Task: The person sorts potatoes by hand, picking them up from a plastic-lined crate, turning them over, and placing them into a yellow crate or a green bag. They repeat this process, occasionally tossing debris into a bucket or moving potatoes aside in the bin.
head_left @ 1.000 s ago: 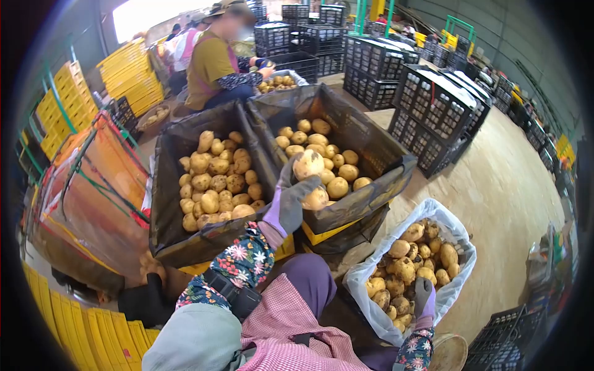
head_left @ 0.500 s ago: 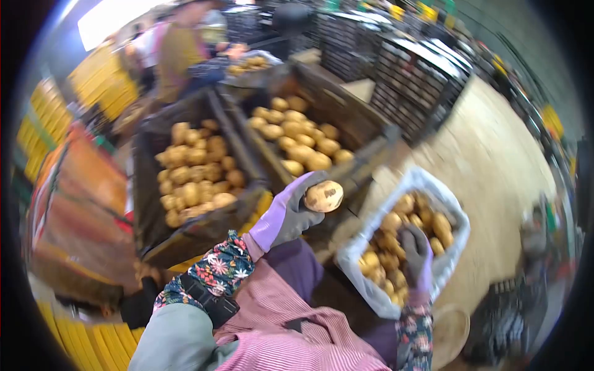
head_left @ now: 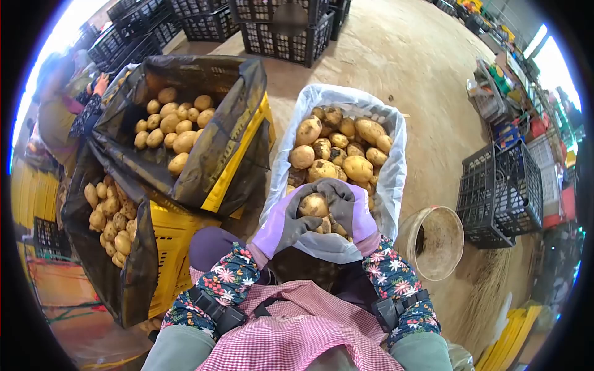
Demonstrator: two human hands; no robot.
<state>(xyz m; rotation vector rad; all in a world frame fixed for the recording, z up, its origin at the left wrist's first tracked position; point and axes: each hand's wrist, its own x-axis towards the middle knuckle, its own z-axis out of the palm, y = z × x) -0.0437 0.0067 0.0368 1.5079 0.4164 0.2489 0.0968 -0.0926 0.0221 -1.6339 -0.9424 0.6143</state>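
Purple-and-grey gloves cover both my hands. My left hand (head_left: 283, 217) grips a potato (head_left: 314, 204) low over the near end of a crate lined with white plastic (head_left: 399, 145). My right hand (head_left: 348, 207) curls against the same potato from the other side, its fingertips bent over the top. Under and beyond the hands, the lined crate holds many loose potatoes (head_left: 357, 167), some with dark, dirty patches. The glove fingers partly hide the held potato and those just below it.
Two yellow crates with dark liners (head_left: 232, 139) hold more potatoes on the left. A white bucket (head_left: 436, 244) stands right of the lined crate. Black crates (head_left: 501, 191) sit farther right, others (head_left: 281, 40) stacked ahead. Another person (head_left: 62, 117) is at the far left.
My view has swung right. My left hand has moved from the dark-lined crates to the white-lined one, still with a potato. My right hand has left the pile and joined it.
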